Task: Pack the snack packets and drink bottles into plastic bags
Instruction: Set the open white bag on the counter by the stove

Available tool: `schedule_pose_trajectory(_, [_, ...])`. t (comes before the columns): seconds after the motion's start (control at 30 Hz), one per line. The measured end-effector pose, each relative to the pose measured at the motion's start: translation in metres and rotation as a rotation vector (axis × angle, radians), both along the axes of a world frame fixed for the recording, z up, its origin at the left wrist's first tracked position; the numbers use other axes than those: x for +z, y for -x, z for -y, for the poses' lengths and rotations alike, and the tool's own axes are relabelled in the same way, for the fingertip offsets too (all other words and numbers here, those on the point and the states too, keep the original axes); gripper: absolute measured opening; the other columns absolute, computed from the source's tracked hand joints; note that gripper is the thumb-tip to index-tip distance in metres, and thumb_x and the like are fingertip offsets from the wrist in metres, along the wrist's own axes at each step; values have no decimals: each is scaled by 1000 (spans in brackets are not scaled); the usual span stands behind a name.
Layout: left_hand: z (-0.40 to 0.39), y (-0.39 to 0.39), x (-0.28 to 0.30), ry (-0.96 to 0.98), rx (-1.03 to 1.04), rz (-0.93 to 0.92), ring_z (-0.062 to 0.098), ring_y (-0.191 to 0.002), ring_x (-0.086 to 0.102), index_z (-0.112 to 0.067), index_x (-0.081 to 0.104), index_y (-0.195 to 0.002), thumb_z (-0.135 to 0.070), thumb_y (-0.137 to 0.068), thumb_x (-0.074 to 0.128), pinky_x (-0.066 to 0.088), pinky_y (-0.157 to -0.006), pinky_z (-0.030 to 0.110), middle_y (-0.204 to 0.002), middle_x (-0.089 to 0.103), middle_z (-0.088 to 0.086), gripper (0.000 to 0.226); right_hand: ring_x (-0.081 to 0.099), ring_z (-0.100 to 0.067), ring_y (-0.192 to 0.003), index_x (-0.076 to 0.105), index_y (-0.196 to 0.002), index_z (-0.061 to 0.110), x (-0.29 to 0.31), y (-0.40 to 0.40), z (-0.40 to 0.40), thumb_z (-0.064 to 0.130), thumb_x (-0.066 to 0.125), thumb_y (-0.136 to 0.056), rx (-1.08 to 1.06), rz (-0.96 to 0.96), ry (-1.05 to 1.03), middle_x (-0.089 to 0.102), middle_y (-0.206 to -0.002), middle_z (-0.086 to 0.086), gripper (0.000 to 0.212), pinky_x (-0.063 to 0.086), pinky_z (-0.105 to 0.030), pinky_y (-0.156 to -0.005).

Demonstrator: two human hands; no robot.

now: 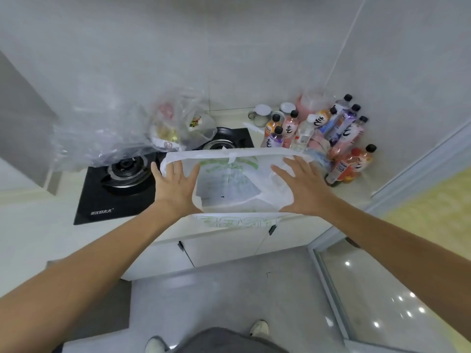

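A white plastic bag (pixel 229 184) with green print lies on the counter in front of me, its mouth spread wide. My left hand (pixel 175 187) is inside the left side of the mouth with fingers straight, pressing outward. My right hand (pixel 300 186) does the same on the right side. Several drink bottles (pixel 341 133) with black caps and colourful labels stand and lean in the right corner. Clear plastic bags (pixel 114 138) holding snack packets (pixel 165 126) sit on the stove at the back left.
A black two-burner gas stove (pixel 119 184) takes the counter's left half. Two white cups (pixel 262 114) stand by the tiled wall behind the bottles. The counter edge and white cabinet doors (pixel 224 245) run below the bag. A glass door frame (pixel 328 276) is at the right.
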State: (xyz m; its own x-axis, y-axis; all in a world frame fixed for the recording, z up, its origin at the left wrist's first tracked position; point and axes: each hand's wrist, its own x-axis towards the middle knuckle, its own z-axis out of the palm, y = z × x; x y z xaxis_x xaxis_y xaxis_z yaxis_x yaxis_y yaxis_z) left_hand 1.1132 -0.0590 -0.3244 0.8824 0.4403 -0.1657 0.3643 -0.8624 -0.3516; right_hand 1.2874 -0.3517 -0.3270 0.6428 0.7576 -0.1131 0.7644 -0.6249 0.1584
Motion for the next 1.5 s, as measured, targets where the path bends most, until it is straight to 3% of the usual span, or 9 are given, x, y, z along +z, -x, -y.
schedule_pose_trajectory(0.3, [42, -40, -29, -1, 43, -32, 41, -150, 9, -44, 1, -158, -94, -60, 59, 8, -113, 78, -157, 10, 22, 124, -2, -42, -156, 8, -164, 39, -32, -56, 28, 70, 78, -73, 46, -64, 65, 9, -167, -11, 119, 6, -66, -121])
schedule_pose_trajectory(0.53, [36, -69, -71, 36, 51, -161, 42, -150, 4, -45, 48, -140, -91, -65, 58, 5, -111, 81, -160, 7, 20, 89, -4, -46, -155, 7, -163, 42, -80, -85, 19, 68, 77, -75, 48, -140, 130, 2, -171, -6, 116, 7, -70, -120])
schedule_pose_trajectory(0.63, [27, -80, -95, 73, 48, -177, 41, -151, 4, -43, 43, -143, -92, -64, 56, 5, -112, 81, -160, 6, 19, 94, 0, -45, -154, 7, -164, 40, -100, -99, 12, 70, 78, -72, 55, -165, 153, 7, -170, -5, 120, 10, -70, -120])
schedule_pose_trajectory(0.8, [13, -92, -132, 117, 31, -213, 40, -152, 4, -47, 14, -157, -93, -64, 54, 5, -114, 78, -162, 3, 19, 111, 7, -45, -152, 11, -163, 40, -137, -121, -5, 73, 79, -67, 82, -219, 189, 13, -167, -4, 122, 16, -69, -118])
schedule_pose_trajectory(0.93, [7, -91, -150, 174, 64, -258, 38, -149, 12, -50, 11, -156, -90, -67, 55, 7, -114, 78, -158, 12, 16, 106, 6, -45, -152, 15, -162, 42, -161, -129, -22, 71, 79, -66, 124, -279, 190, 12, -168, -4, 119, 15, -69, -118])
schedule_pose_trajectory(1.13, [0, -92, -163, 253, 169, -285, 33, -148, 14, -52, 13, -153, -89, -68, 56, 6, -115, 76, -155, 19, 10, 103, 3, -39, -151, 14, -159, 45, -187, -146, -42, 73, 77, -66, 169, -343, 212, 4, -165, -3, 116, 14, -62, -119])
schedule_pose_trajectory(1.27, [3, -95, -167, 291, 241, -276, 32, -147, 17, -53, 17, -152, -88, -67, 58, 6, -115, 75, -153, 21, 8, 100, 12, -33, -149, 33, -152, 41, -199, -161, -45, 69, 80, -64, 224, -392, 134, 14, -163, -3, 103, 17, -56, -116])
schedule_pose_trajectory(1.4, [5, -101, -173, 264, 254, -222, 29, -146, 18, -55, 32, -146, -90, -67, 55, 7, -115, 76, -152, 24, 5, 89, 26, -33, -147, 47, -139, 29, -205, -184, -37, 72, 80, -62, 257, -365, 63, 28, -158, -5, 93, 19, -55, -117])
schedule_pose_trajectory(1.5, [13, -108, -169, 191, 237, -242, 28, -148, 18, -45, 51, -138, -92, -69, 49, 5, -116, 75, -154, 24, 4, 83, 20, -30, -149, 52, -130, 28, -205, -199, -27, 81, 67, -69, 247, -294, 103, 28, -158, -4, 82, 17, -57, -117])
